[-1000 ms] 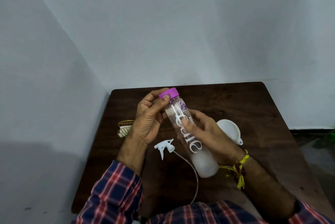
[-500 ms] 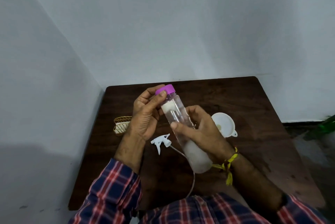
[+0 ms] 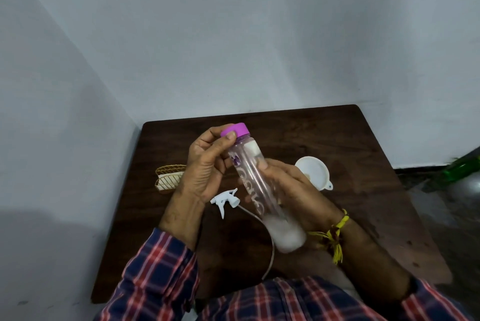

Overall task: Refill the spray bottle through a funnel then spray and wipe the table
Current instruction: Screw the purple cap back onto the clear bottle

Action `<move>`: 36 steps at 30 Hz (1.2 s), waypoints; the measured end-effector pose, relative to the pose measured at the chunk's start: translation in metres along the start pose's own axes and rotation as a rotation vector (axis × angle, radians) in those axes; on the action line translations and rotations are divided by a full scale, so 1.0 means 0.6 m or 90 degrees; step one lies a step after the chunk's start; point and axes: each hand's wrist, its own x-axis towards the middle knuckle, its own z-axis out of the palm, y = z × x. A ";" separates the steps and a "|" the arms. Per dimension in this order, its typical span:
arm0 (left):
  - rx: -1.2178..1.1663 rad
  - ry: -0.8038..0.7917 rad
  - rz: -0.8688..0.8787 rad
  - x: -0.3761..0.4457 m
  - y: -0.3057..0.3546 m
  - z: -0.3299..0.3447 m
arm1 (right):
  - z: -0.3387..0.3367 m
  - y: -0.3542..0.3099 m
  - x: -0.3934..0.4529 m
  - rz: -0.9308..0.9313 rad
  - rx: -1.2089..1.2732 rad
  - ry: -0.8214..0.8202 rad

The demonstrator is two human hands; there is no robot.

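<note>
Clear plastic bottle [image 3: 255, 185], purple cap [image 3: 235, 130]; white funnel [image 3: 313, 169]; white trigger sprayer [image 3: 224, 200]; dark brown wooden table [image 3: 363, 164]; navy-red plaid sleeves [image 3: 158, 276]; yellow wrist thread [image 3: 335, 236].

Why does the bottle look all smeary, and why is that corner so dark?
Head view: the bottle and the right hand are smeared by motion blur, so its lettering is hard to read; the left hand on the purple cap looks sharper. Head view: the light is dim, a soft shadow covers the left wall, and the wide lens bends the table edges.
</note>
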 end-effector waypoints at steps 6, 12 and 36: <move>-0.042 0.035 0.002 0.002 -0.008 -0.009 | 0.007 0.023 0.018 -0.048 -0.112 0.120; -0.012 0.071 -0.004 0.003 -0.008 -0.015 | 0.016 0.011 0.031 -0.017 -0.160 0.065; 0.060 -0.016 -0.074 0.032 -0.010 -0.064 | 0.020 0.010 0.129 -0.119 -0.174 0.033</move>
